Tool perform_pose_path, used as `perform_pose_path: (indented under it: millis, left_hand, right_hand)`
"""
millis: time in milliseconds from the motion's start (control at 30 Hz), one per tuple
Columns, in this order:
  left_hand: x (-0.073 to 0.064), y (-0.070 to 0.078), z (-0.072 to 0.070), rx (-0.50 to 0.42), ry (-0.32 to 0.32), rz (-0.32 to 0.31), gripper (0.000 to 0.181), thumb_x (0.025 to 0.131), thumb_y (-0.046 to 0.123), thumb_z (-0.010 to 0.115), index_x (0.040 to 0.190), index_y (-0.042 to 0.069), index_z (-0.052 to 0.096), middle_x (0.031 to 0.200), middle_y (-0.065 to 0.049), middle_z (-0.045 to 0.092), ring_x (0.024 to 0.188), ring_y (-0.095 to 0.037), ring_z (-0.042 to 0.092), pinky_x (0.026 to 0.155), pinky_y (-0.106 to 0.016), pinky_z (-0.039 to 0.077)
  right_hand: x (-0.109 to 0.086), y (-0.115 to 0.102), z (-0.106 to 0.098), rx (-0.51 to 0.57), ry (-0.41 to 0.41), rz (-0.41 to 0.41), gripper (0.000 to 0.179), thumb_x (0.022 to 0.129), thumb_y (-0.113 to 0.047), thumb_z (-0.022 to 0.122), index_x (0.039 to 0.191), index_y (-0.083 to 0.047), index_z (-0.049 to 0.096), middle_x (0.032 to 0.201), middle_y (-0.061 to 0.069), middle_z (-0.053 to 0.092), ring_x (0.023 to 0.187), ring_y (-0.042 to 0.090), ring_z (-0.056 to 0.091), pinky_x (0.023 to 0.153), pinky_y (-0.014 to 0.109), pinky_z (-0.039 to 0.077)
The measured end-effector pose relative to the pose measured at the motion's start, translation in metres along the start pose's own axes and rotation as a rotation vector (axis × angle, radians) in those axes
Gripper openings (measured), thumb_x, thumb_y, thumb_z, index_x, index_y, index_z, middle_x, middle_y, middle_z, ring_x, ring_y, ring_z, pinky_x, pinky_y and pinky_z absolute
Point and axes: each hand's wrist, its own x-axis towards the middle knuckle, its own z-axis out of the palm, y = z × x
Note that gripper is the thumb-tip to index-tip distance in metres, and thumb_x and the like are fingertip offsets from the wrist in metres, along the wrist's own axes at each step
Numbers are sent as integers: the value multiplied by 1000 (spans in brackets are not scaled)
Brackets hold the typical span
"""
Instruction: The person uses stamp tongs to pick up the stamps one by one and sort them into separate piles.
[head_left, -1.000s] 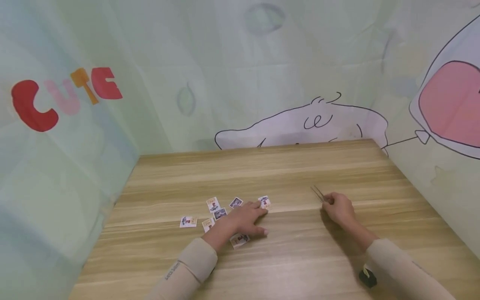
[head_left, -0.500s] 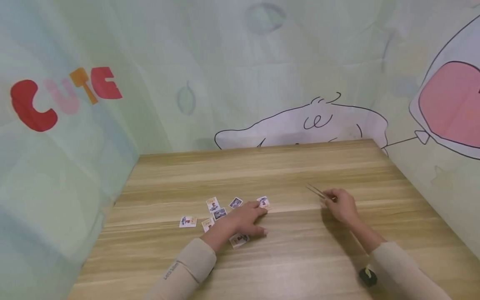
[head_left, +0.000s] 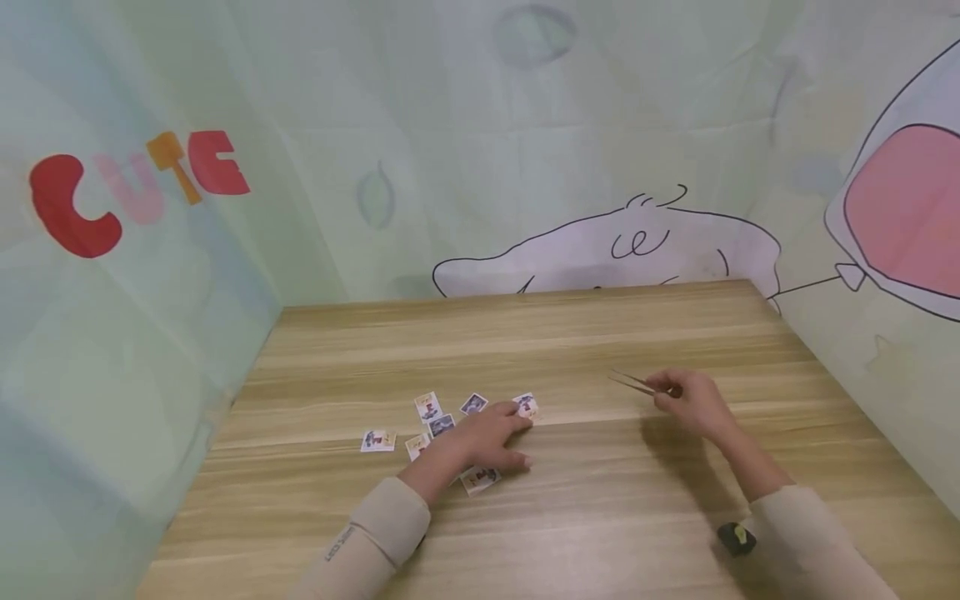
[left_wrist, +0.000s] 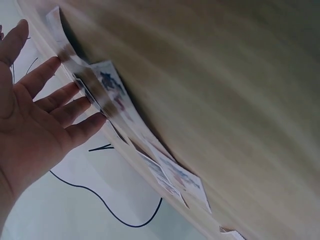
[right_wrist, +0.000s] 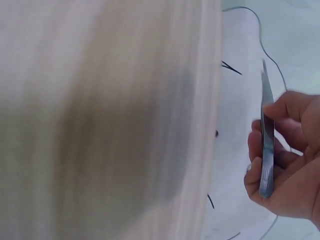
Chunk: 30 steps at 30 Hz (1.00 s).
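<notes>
My right hand (head_left: 692, 402) holds a pair of metal tweezers (right_wrist: 267, 145) above the table, pinched between thumb and fingers. In the head view the tweezer tips point left, slightly apart, with nothing between them. My left hand (head_left: 491, 437) rests over a group of small printed cards (head_left: 427, 407), its fingers spread and fairly straight. Its fingertips are right at a card (head_left: 527, 405) on the right of the group. Another card (head_left: 480, 480) lies partly under the palm side. In the left wrist view, the fingers touch the edges of curled paper cards (left_wrist: 117, 95).
A single card (head_left: 378, 441) lies at the left of the group on the wooden table (head_left: 570, 533). A small dark object (head_left: 737, 539) is by the right sleeve. A printed fabric backdrop (head_left: 360, 125) stands behind the table and along its sides.
My right hand has risen slightly and shifted right, and the tweezers have swung from pointing up-left to lying nearly level. The left hand and cards have stayed almost still.
</notes>
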Motion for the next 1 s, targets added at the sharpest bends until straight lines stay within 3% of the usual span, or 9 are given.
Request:
perform_pose_path:
  millis: [267,500,1000]
  left_hand:
    - [0,-3,1,-16,10,-6,65,81,47,65,136,15,49,145,-12,34,131,-30,32,104,-46,30]
    - [0,-2,2,17,16,8,65,81,47,65,136,16,49,145,-12,34,130,-29,33,104,-45,31]
    - [0,-4,5,64,70,59,54,85,43,64,130,15,55,135,-11,45,118,-27,47,95,-43,41]
  right_hand:
    - [7,-3,-8,49,-60,-44,19,79,5,65,97,5,67,85,10,65,74,20,55,60,26,47]
    - [12,-8,-9,4,-95,-98,17,80,6,65,96,3,68,85,8,66,76,21,57,62,29,49]
    - [23,-18,14,13,-180,-191,18,79,6,64,97,5,67,90,12,67,79,20,60,68,32,52]
